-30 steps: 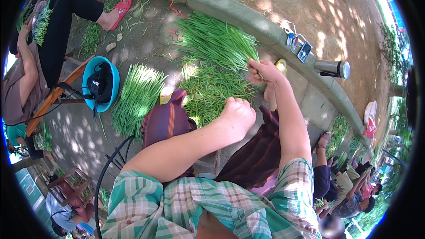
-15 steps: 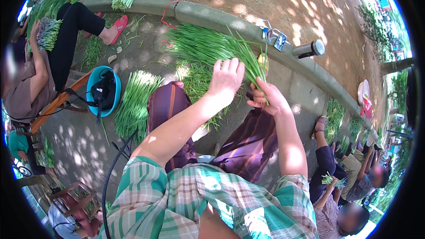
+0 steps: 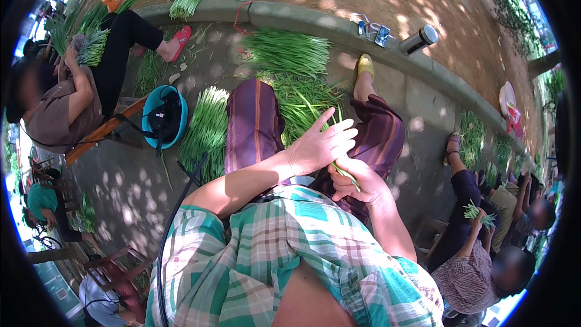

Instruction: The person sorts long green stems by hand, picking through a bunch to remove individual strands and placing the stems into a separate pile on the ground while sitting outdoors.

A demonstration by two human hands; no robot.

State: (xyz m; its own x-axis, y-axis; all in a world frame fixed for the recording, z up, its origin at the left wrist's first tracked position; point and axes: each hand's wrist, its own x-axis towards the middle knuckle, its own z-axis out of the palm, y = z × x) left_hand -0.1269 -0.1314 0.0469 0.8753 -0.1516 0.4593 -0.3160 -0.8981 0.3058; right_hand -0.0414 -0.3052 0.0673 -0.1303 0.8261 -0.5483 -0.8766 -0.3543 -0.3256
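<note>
My right hand [image 3: 362, 183] is closed around a few thin green stalks [image 3: 346, 174], which look like chives, close in front of my body. Their lower ends stick out past its fingers, and the tops point away from me. My left hand [image 3: 322, 145] lies across the same stalks just above, its fingers stretched out and apart; it covers their middle. Beyond my knees is a large pile of green stalks [image 3: 287, 53] on the pavement. Loose, tangled greens [image 3: 302, 106] lie between that pile and my lap. Left of my knee is another heap of stalks [image 3: 209, 124].
A concrete kerb [image 3: 290, 18] runs across the far side, with a phone [image 3: 382, 36] and a metal flask [image 3: 419, 39] on it. At left stands a blue tub [image 3: 172, 130] holding a black bag. People sit on both sides, some holding stalks.
Both hands have come down and nearer my body with the stalks. My left hand's fingers have spread out. My view has shifted, and the pile beyond my knees now shows uncovered.
</note>
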